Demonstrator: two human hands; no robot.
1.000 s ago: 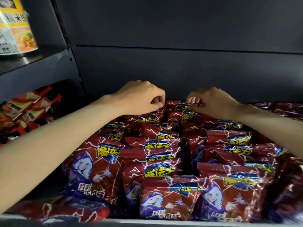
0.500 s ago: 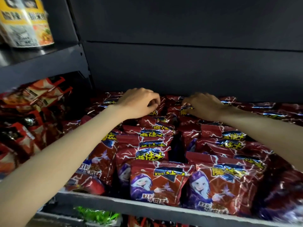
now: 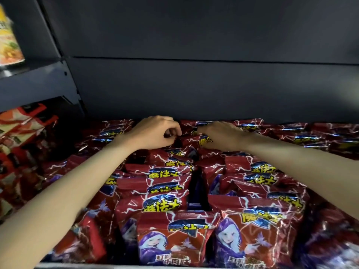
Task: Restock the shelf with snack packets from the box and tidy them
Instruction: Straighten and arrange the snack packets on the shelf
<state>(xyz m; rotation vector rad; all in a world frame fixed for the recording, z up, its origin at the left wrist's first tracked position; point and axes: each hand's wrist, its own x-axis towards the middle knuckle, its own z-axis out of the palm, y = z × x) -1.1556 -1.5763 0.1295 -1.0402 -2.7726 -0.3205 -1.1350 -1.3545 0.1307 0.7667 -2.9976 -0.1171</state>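
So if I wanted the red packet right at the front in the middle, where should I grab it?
Pinch the front middle packet by its flat sealed top edge, coming from above. It stands upright with neighbours tight on both sides, so only the top and front are free.

Two bare hands, left hand (image 3: pixel 155 133) and right hand (image 3: pixel 219 135). Red snack packets (image 3: pixel 171 239): dozens, overlapping, uncountable. One yellow noodle cup (image 3: pixel 8 39) far left. Several orange-red packets (image 3: pixel 25 121) left.
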